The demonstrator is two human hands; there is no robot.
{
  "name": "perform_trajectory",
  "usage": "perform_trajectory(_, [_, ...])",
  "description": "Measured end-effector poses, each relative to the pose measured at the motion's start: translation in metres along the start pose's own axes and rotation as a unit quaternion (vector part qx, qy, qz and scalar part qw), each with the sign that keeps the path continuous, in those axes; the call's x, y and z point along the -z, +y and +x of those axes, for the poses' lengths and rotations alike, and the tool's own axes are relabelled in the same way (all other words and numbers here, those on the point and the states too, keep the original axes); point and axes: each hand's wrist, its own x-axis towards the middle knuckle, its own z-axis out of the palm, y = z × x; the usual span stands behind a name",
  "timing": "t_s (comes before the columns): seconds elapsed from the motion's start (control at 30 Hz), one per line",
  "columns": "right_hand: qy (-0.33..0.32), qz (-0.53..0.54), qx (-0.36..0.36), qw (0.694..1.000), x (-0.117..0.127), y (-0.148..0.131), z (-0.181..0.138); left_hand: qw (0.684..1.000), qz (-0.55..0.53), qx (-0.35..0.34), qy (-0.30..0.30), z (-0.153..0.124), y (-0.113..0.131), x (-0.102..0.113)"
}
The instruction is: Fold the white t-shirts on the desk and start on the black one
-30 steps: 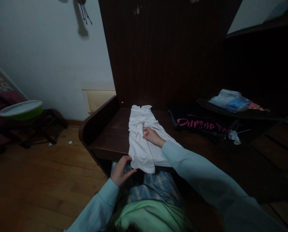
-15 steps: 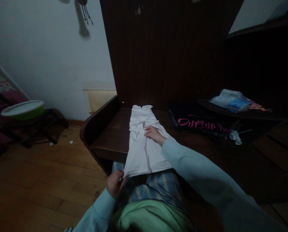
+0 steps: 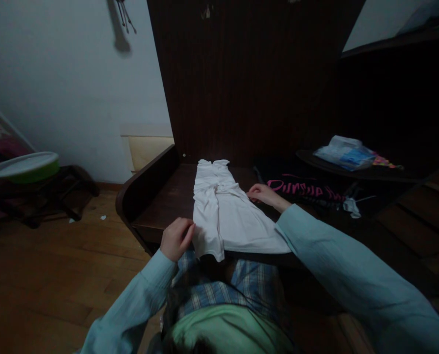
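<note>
A white garment of thin cloth lies lengthwise on the dark wooden bench, its far half rumpled and its near hem over the front edge. A crease runs down its near part. At the near left edge of the cloth is my left hand, fingers curled in and closed on the edge. My right hand is at the right edge, about halfway along, with thumb and fingers pinched on the cloth; its fingertips are partly hidden.
On the bench's right lies a dark folded garment with pink lettering. Behind it, a plastic packet rests on a dark rounded shelf. The bench's raised side bounds the left. A green basin with a whitish lid stands on a low stool.
My left hand has moved up from the hem corner along the left edge. My right hand has gone from the garment's middle to its right edge, and the hem now spreads further right.
</note>
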Motion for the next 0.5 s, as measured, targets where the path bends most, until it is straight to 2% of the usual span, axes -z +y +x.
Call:
perform_trajectory(0.13, [-0.029, -0.231, 0.018, 0.972, 0.009, 0.017, -0.029, 0.995, 0.006, -0.035, -0.094, 0.062, -0.004, -0.024])
perform_trajectory(0.23, [-0.053, -0.305, 0.017, 0.951, 0.005, 0.024, -0.045, 0.985, 0.066, -0.011, -0.162, 0.095, -0.017, -0.051])
perform_trajectory(0.37, [-0.057, -0.279, 0.044, 0.958, 0.001, 0.028, -0.051, 0.960, 0.130, 0.028, -0.246, 0.110, -0.032, -0.075])
perform_trajectory(0.5, [-0.030, -0.179, 0.049, 0.982, 0.000, 0.027, -0.048, 0.939, 0.152, 0.052, -0.305, 0.107, -0.029, -0.079])
